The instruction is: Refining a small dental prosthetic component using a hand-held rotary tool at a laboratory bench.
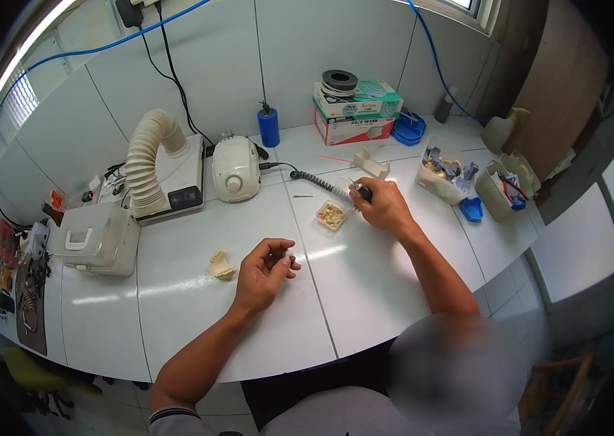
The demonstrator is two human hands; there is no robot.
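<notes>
My left hand is closed over the bench, pinching a small white piece between thumb and fingers; its exact shape is too small to tell. Held in my right hand is a dark rotary handpiece, its tip pointing up and left, apart from the white piece. A coiled cord runs from the white motor control unit toward my right hand. Beside that hand stands a small clear box of tooth-like yellowish pieces. A cream dental cast lies left of my left hand.
A dust extractor with a ribbed hose and a lidded plastic case stand at the left. Stacked boxes are at the back. To the right are a tub of blue-grey scraps, a blue tray and a tool bin.
</notes>
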